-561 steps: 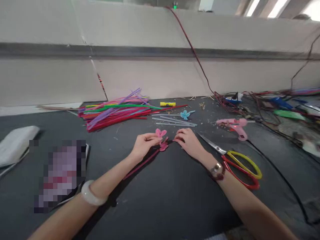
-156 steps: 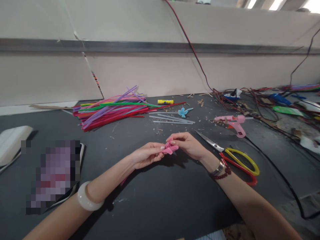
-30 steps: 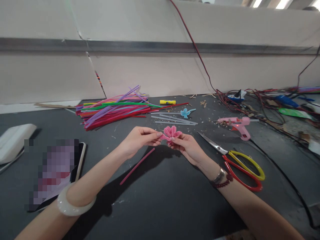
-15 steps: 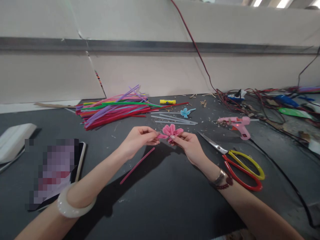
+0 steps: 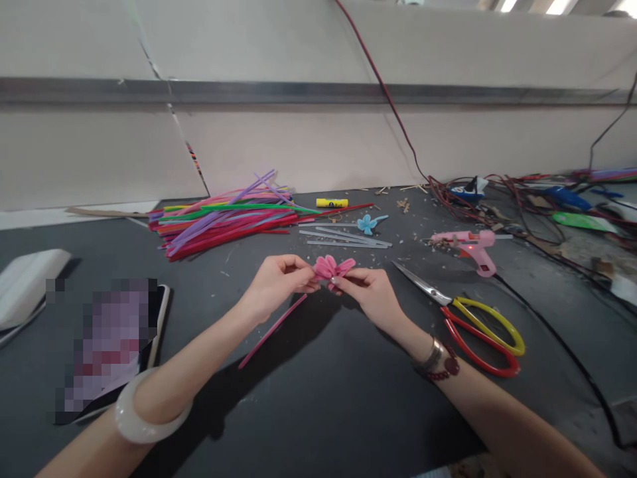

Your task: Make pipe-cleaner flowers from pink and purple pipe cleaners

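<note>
Between my two hands, above the dark table, is a pink pipe-cleaner flower (image 5: 330, 266) with several looped petals. My left hand (image 5: 279, 282) pinches a petal on its left side. Closed on the flower's base and right side is my right hand (image 5: 369, 291), thumb toward me. Fingertips hide the flower's underside. A single pink pipe cleaner (image 5: 273, 332) lies on the table below my left hand. Farther back rests a small blue pipe-cleaner flower (image 5: 367, 224), beside several translucent glue sticks (image 5: 348, 237).
A bundle of coloured pipe cleaners (image 5: 223, 222) and a yellow glue stick tube (image 5: 332, 203) lie at the back. Scissors (image 5: 462, 312) and a pink glue gun (image 5: 478, 249) with a black cord are on the right. A phone (image 5: 114, 352) and white box (image 5: 32, 285) sit left.
My right hand has moved slightly left with the flower, closer to my left hand. The petal at my left fingers now sits against the other petals.
</note>
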Demonstrator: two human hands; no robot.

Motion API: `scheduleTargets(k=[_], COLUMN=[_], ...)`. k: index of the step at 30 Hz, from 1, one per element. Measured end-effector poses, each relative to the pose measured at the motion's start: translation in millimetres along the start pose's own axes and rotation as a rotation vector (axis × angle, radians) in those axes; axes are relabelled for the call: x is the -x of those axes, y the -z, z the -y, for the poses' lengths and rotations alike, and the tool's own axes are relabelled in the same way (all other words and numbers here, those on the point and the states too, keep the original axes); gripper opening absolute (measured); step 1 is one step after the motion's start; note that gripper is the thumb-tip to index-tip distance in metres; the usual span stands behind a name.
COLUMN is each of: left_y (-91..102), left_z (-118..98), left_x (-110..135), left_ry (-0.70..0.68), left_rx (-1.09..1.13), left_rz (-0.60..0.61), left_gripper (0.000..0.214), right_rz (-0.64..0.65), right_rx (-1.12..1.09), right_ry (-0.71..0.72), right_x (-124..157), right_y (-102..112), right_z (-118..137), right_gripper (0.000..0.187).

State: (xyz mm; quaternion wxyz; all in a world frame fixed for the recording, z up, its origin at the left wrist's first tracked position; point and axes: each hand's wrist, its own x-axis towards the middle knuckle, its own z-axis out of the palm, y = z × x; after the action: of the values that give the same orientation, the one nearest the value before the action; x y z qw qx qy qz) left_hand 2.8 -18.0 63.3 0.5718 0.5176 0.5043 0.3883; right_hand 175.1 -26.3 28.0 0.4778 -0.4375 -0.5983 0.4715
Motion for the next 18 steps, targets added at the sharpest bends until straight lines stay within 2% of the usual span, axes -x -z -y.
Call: scheduleTargets(k=[6, 12, 18], left_y=[-3.9, 3.7, 6.7], left_z=[-1, 5, 0], left_x=[3, -2, -3], left_ry=[0.081, 0.071, 0.068], left_rx=[0.083, 0.104, 0.1], left_rz=[0.118, 0.113, 0.149], left_gripper=[0.009, 0.01, 0.012], right_rz=[-0.02, 0.013, 0.032], right_rx=[-0.023, -0.02, 0.03], right_ry=[0.0, 0.014, 0.058], right_x=[-2, -1, 1], right_y=[1, 1, 1], right_z=[-3, -2, -4], right_gripper=[0.016, 0.016, 0.012])
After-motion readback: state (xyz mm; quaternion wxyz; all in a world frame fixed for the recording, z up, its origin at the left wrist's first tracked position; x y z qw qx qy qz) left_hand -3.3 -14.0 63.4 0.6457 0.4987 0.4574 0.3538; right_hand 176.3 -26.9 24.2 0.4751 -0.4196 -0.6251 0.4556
